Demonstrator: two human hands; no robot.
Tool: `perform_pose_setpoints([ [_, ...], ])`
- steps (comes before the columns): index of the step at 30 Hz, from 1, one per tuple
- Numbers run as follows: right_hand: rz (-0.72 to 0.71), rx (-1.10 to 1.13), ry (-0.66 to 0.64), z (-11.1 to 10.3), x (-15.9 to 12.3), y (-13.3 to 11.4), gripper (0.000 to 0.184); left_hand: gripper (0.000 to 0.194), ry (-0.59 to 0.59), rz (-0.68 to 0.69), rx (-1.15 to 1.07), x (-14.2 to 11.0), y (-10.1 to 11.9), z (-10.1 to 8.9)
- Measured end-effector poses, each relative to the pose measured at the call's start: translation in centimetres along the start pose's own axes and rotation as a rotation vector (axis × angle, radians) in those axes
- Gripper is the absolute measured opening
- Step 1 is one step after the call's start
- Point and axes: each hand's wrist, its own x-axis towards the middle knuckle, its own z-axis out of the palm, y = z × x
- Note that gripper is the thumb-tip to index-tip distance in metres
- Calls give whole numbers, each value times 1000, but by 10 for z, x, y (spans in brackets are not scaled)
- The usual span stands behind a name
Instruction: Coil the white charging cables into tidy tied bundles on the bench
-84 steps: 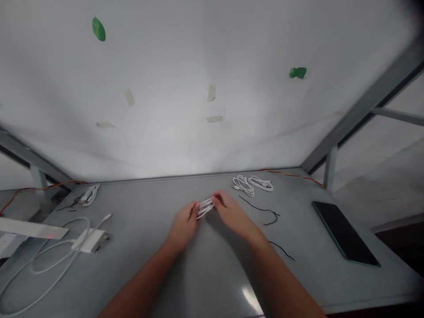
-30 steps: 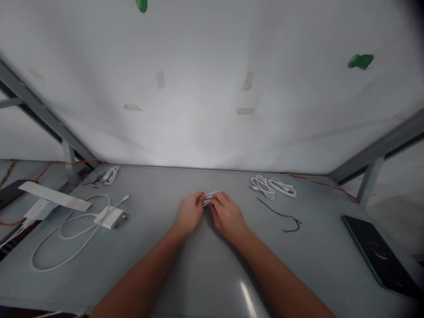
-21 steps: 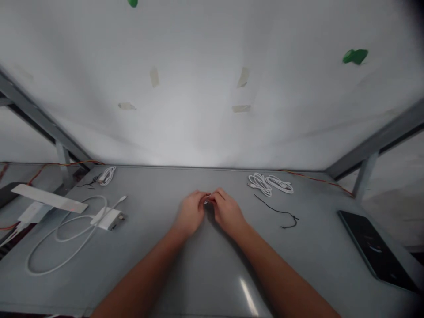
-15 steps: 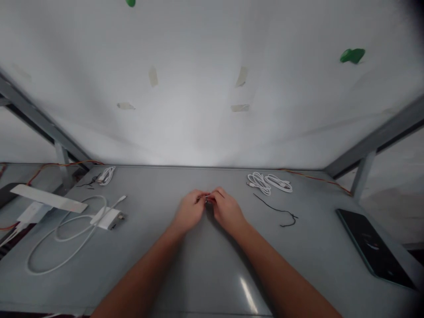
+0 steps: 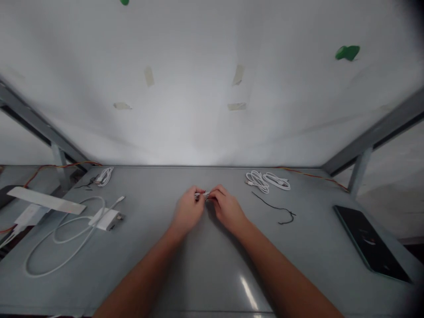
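Close together over the middle of the grey table (image 5: 212, 265), my two hands hold a small white cable (image 5: 202, 194), mostly hidden by the fingers. My left hand (image 5: 189, 210) is closed around its left part. Thumb and fingers of my right hand (image 5: 228, 207) pinch its right end. Two coiled white cables (image 5: 257, 181) lie to the right of the hands, with a thin black tie (image 5: 276, 207) in front of them. Another coiled white cable (image 5: 105, 176) rests at the back left, beside black ties (image 5: 86, 183).
On the left are a white charger plug (image 5: 105, 218) with a long looped cable (image 5: 49, 271) and a flat white strip (image 5: 46, 201). A dark phone (image 5: 371, 243) lies at the right. Behind stands a white panel (image 5: 198, 132), and a metal frame (image 5: 364, 172) borders the right.
The view has shifted slightly to the right. More of the white cable now shows between my hands, and their fingers have moved a little on it.
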Motion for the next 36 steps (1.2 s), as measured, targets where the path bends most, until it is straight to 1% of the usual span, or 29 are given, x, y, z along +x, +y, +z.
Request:
perform_pose_setpoints([
  [2,-40,-53,18,1,-1,-1,30,12,17,115,95,-5,3,1],
  [5,-143,-146,30,3,-4,-1,39,15,4,222,181,-11,5,4],
  [8,-223,-235,58,2,-7,-2,37,17,-8,274,238,-14,6,5],
  [11,-239,-276,134,3,-8,-6,31,20,-9,301,261,-16,7,6],
  [13,-192,-257,193,3,-8,-11,27,21,-1,316,280,-18,8,7],
  [14,-141,-225,224,4,-7,-13,25,21,8,324,292,-19,9,7],
  [16,12,-107,277,5,-6,-17,23,22,33,352,316,-21,10,9],
  [19,301,123,311,6,-2,-18,17,24,47,425,326,-23,10,10],
  [20,368,171,307,7,-1,-17,16,25,49,450,323,-23,9,11],
  [21,404,193,297,6,0,-16,15,26,52,468,320,-23,8,12],
  [22,409,192,286,6,0,-14,15,26,58,480,317,-23,7,12],
  [25,322,116,246,5,1,-11,16,27,80,488,293,-21,5,13],
  [27,284,73,232,5,1,-9,16,27,82,487,236,-20,5,12],
  [29,274,57,237,5,1,-7,15,23,70,445,116,-18,7,11],
  [30,269,54,243,5,0,-7,14,22,63,390,34,-17,7,9],
  [32,240,45,254,3,0,-6,14,28,32,208,-129,-12,6,6],
  [34,171,35,247,-1,0,-6,13,38,-18,1,-268,-7,3,4],
  [36,85,31,231,-4,-1,-9,15,44,-99,-139,-422,-2,-3,2],
])
